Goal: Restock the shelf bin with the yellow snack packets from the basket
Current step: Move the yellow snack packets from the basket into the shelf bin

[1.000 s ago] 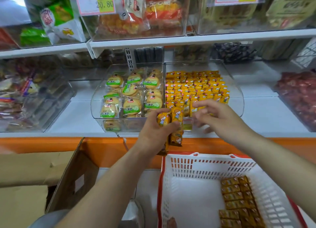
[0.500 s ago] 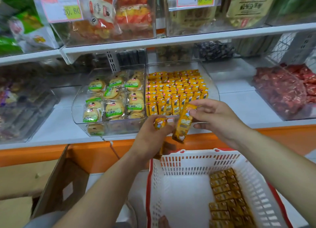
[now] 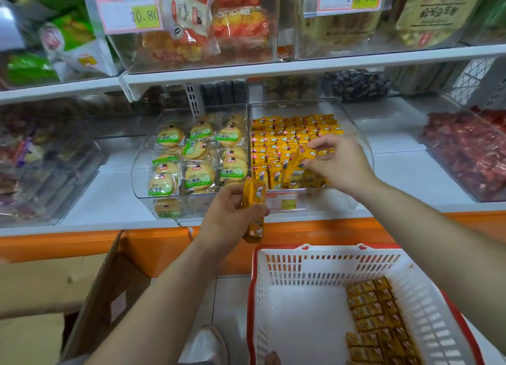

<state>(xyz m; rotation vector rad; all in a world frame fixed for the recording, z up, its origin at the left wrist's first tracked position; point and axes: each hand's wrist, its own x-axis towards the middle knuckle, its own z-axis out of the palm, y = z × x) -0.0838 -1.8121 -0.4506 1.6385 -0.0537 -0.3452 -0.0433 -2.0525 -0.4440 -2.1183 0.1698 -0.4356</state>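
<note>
White shelf bears clear bins, perhaps sweets.

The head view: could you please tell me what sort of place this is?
Most likely a shop's snack aisle: price tags on clear bins, white tiered shelves full of wrapped snacks, and a shopping basket holding yellow snack packets for restocking.

Place: a shop, in its snack aisle.
Landmark: a clear shelf bin packed with rows of yellow snack packets.
Above the bin: a white shelf board carrying more clear bins, with price tags reading 20.80 and 13.90.
Left of the bin: wrapped round cakes.
Right of the bin: red-wrapped sweets.
On the bin's front: a small price label.
Below the bin: a red-and-white shopping basket and a cardboard carton.
</note>
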